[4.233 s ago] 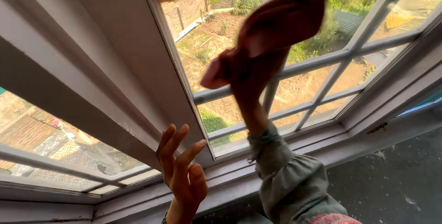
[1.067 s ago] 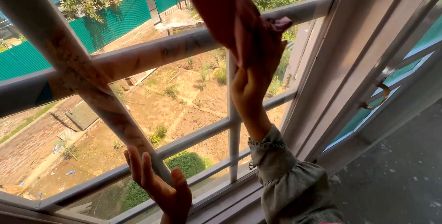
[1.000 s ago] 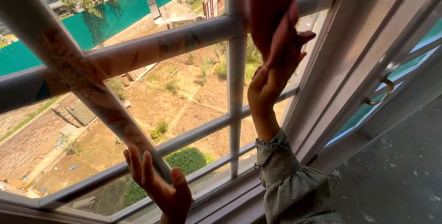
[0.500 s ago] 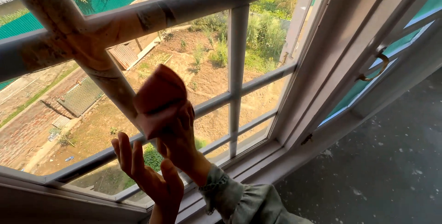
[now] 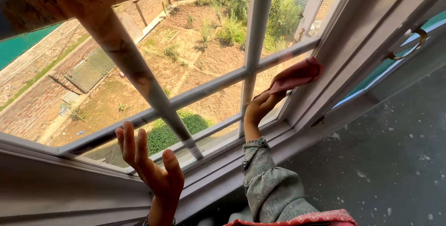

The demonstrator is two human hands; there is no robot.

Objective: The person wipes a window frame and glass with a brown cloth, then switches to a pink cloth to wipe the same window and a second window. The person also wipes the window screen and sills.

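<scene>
My right hand (image 5: 259, 109) grips a pink cloth (image 5: 297, 74) and presses it on the lower right pane of a white-framed window (image 5: 211, 86), close to the right side of the frame. A grey-green gathered sleeve covers that arm. My left hand (image 5: 149, 166) is raised with its fingers spread, palm toward the glass at the bottom left pane, just left of a slanted white bar (image 5: 139, 79). It holds nothing.
A brass latch (image 5: 409, 44) hangs on the neighbouring window frame at the right. Below it is a dark, speckled surface (image 5: 395, 161). Through the glass lie a dirt yard with bushes, a brick path and a green fence far below.
My right hand swept the cloth from the upper panes down to the lower left pane, then across to the lower right pane. The left hand stayed near the bottom frame.
</scene>
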